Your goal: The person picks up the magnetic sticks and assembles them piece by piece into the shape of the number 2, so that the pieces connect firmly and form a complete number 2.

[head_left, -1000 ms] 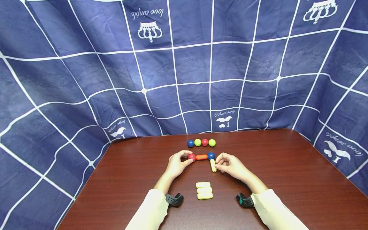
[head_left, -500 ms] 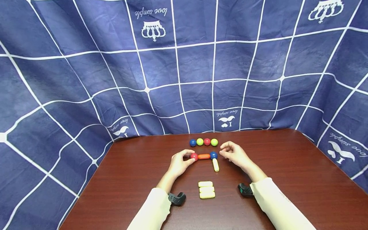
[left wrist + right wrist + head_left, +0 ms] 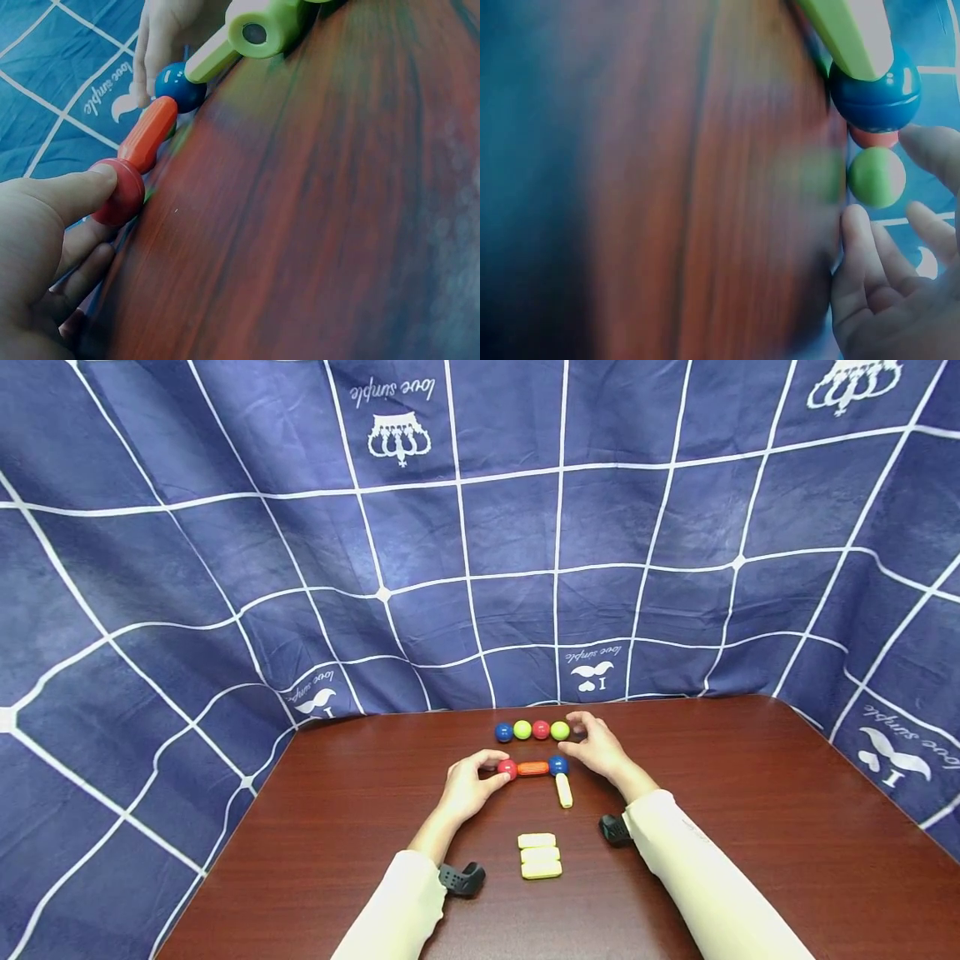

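My left hand [image 3: 467, 787] pinches a red ball [image 3: 124, 192] between thumb and fingers. An orange rod [image 3: 533, 768] joins that ball to a blue ball [image 3: 558, 765], and a yellow rod [image 3: 564, 791] extends from the blue ball toward me. My right hand [image 3: 597, 749] is beside the rightmost yellow-green ball [image 3: 560, 731] of the back row, thumb and fingers spread apart. In the right wrist view this green ball [image 3: 877, 177] shows just past the joined blue ball [image 3: 874, 91], with nothing between the fingertips.
Left of that ball, the back row continues with a red ball [image 3: 541, 729], another yellow-green ball [image 3: 522, 729] and a blue ball [image 3: 504, 732]. Several yellow rods [image 3: 540, 856] lie side by side nearer me. A blue patterned cloth [image 3: 510, 610] hangs behind the brown table [image 3: 337, 827].
My right hand has let go of the yellow rod and moved away from me, up to the end of the back row. My left hand keeps its hold on the red ball.
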A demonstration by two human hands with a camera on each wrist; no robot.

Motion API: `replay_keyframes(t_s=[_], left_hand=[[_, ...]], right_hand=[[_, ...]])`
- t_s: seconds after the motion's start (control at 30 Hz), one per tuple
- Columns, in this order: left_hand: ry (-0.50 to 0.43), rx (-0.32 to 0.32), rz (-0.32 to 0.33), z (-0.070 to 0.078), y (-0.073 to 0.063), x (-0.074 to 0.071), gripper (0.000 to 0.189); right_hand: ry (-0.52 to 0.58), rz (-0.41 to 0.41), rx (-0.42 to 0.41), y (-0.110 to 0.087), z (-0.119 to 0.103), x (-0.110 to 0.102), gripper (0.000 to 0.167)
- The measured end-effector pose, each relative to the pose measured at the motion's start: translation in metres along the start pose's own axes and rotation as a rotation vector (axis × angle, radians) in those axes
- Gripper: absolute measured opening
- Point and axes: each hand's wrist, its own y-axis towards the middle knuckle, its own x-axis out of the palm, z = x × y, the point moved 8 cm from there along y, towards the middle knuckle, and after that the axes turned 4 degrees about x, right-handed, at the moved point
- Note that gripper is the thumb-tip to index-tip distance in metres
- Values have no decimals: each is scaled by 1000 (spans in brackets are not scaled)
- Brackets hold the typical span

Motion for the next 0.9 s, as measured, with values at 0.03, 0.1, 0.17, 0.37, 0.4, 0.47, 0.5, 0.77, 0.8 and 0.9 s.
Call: replay_keyframes(t_s=[0.03,0.1,0.17,0.37,0.4,0.47,0.5,0.77,0.8,0.9], left_hand=[[1,7,0,1,0,0,27],[1,7,-4,1,1,0,28],[4,12,-8,2,0,1,27],[18,-15,-16,-1,0,1,27],[17,-21,-16,-2,0,1,28],[15,-26,-14,-3,0,1,28],[14,-24,-13,-3,1,1,28],[18,-5,-16,-2,1,1,28],[17,-1,-15,-1,1,1,28],[11,-7,-13,-1,0,0,28]], right_hand=[[-2,-2,-2,1,0,1,58],[-10,0,-22,1,-3,1,63],[-30,13,-60,1,-6,0,64],[-86,-12,-65,4,-7,5,53],[-100,-16,-56,4,-7,6,51],[-123,-25,-39,5,-7,8,45],[-133,-26,-35,5,-7,8,42],[-134,-21,0,3,-4,7,34],[-129,-20,4,2,-4,7,34],[-114,-18,9,2,-3,7,34]])
